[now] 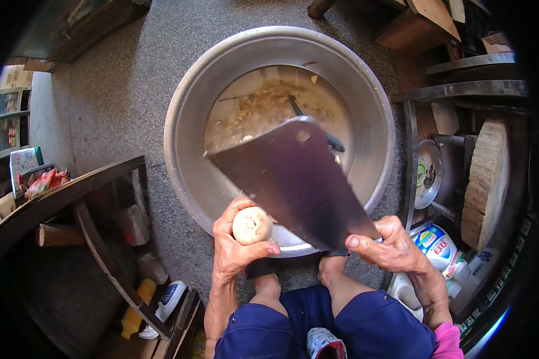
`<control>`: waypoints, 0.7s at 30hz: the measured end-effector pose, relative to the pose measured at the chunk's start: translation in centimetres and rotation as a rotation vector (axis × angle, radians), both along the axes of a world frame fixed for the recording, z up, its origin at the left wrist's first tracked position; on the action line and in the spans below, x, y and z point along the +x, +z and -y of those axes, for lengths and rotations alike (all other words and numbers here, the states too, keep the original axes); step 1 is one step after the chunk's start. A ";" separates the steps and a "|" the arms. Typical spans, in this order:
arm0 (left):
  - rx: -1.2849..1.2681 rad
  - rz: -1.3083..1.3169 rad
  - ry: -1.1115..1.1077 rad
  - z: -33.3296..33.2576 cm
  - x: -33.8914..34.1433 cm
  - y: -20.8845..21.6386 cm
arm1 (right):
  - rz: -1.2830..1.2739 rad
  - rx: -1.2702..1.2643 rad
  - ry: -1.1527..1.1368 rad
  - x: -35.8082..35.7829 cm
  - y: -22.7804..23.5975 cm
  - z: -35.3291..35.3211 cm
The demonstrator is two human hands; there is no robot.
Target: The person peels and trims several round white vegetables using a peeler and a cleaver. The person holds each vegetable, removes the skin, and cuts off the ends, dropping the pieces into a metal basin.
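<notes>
My left hand (233,238) is closed around a pale, round piece of root vegetable (252,225), its blotchy cut-looking face turned up; the exact kind is unclear. In my right hand (394,242) is a broad dark cleaver (293,179), gripped at its near right end, with a hole in the far corner of the blade. The blade's near edge lies close beside the vegetable; whether they touch I cannot tell. Both hands are over the near rim of a large metal basin (182,140). Murky water (263,99) with floating scraps fills its bottom. A dark-handled tool (335,142) shows partly behind the blade.
To the left stands a dark wooden rack (96,230) with a yellow bottle (139,305) and a white bottle (170,299). On the right, shelving (461,90) holds a thick wooden chopping block (486,182), a metal lid or plate (429,173) and a detergent bottle (434,245).
</notes>
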State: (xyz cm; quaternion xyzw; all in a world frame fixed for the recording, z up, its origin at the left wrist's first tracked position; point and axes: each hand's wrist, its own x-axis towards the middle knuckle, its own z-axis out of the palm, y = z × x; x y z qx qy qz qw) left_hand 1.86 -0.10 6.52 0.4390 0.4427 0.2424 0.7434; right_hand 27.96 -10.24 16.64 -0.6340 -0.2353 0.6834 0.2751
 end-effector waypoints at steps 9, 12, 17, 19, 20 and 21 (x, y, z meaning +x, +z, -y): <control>0.171 -0.045 -0.127 0.5 -0.3 0.9 | -0.065 0.058 0.166 -0.6 -0.6 -0.5; 0.219 -0.259 0.081 1.8 1.0 1.9 | -0.065 -0.017 0.083 -1.1 -0.4 -0.4; 0.768 -0.428 0.137 1.7 1.8 1.5 | 0.034 -0.005 0.038 -1.7 -0.1 -0.3; 0.861 -0.426 0.121 1.4 1.8 2.1 | 0.073 -0.055 0.078 -1.3 -0.2 -0.4; 0.814 -0.367 0.119 1.2 1.7 1.4 | 0.048 -0.045 0.049 -1.2 -0.3 -0.3; 0.744 -0.336 0.104 1.2 1.4 1.0 | 0.022 -0.037 0.019 -1.1 -0.2 -0.1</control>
